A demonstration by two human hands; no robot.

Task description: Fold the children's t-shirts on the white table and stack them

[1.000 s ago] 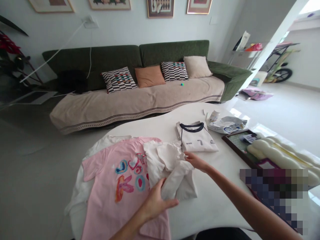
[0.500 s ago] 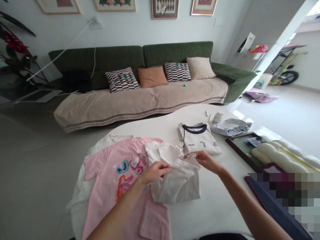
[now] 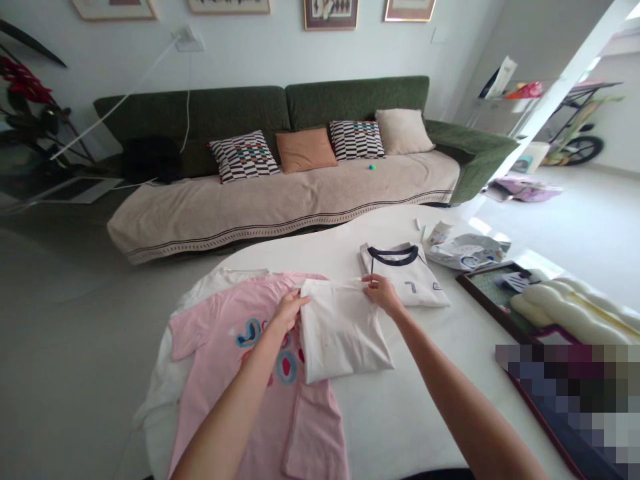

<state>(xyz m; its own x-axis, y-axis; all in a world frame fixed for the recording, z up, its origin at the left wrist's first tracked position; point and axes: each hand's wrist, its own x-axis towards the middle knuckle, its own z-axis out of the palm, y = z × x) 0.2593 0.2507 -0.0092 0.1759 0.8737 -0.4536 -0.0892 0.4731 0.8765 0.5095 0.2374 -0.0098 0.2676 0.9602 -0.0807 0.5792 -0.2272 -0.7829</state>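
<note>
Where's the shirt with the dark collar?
The dark-collared shirt lies on the white table, right of centre in the head view, just beyond the right hand and white cloth.

Covered, cropped and pixelated

At lower centre the left forearm [image 3: 227, 413] and the white cloth [image 3: 345, 333] hide part of the pink shirt [image 3: 205, 377], whose lower end the bottom edge crops. The right hand [image 3: 381, 293] covers some of the folded jersey [image 3: 407, 275]. Pixelation [image 3: 570, 400] masks the lower right, the top edge cuts the framed pictures [image 3: 330, 13], and a dark heap [image 3: 151, 159] at mid-left is too dim to identify
</note>
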